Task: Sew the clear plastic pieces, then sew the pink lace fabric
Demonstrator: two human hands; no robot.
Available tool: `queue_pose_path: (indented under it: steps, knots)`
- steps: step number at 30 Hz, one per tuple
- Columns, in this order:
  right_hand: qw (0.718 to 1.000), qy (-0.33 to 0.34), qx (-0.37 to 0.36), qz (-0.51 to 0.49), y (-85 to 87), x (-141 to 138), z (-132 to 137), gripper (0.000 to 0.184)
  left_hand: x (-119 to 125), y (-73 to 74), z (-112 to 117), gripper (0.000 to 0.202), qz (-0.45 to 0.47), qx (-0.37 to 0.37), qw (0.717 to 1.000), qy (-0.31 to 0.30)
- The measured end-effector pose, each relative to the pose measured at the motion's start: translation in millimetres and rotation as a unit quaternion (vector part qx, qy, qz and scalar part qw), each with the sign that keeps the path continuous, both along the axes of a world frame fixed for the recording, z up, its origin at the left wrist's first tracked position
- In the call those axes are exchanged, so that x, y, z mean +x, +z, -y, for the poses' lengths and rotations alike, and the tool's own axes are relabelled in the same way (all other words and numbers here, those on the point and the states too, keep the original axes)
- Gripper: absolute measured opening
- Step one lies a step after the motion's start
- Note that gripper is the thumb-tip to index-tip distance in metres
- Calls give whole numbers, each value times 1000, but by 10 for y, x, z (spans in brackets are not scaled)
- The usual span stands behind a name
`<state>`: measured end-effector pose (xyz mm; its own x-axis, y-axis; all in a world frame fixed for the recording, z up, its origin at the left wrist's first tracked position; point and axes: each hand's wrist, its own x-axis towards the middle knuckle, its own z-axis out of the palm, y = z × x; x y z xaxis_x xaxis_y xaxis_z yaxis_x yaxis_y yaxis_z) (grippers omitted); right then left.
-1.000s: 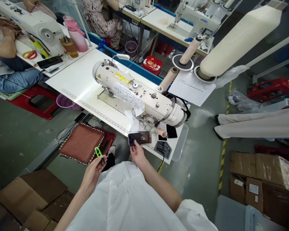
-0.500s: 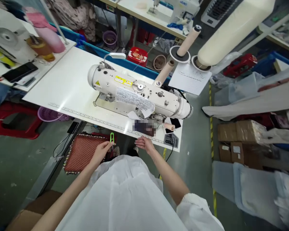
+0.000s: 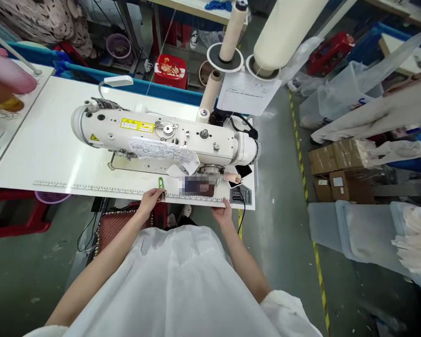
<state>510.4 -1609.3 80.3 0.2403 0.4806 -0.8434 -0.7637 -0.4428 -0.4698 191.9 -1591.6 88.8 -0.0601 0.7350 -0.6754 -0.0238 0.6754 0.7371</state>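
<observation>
Just below and left of the frame's centre, the green snips (image 3: 161, 183) ran nearly vertical along their long axis, rounded loop toward the top. The left hand (image 3: 150, 201) pinched their dark lower end; the right hand (image 3: 223, 213), loosely open, touched the front edge of the glossy white table (image 3: 56, 135).

We are holding green-handled snips (image 3: 161, 182) in our left hand (image 3: 150, 201) — and resting our right hand (image 3: 223, 214) at the white table's (image 3: 31, 150) edge.
</observation>
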Motion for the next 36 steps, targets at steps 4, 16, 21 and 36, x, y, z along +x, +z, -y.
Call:
queue_pose_path:
  steps: [4,16,21,36]
  knots:
    - [996,-6,-39,-75,22,-206,34,38,-35,-64,-57,35,-21,-1,1000,2]
    - [986,-38,-80,-142,97,-338,-85,40,-143,-251,-13,34,-15,12,999,-44]
    - [979,-31,-111,-168,70,-343,-103,40,-158,-319,-14,34,-19,23,998,-54]
    - [984,52,-134,-105,52,-447,-62,38,-114,-325,-70,34,-56,39,992,-103]
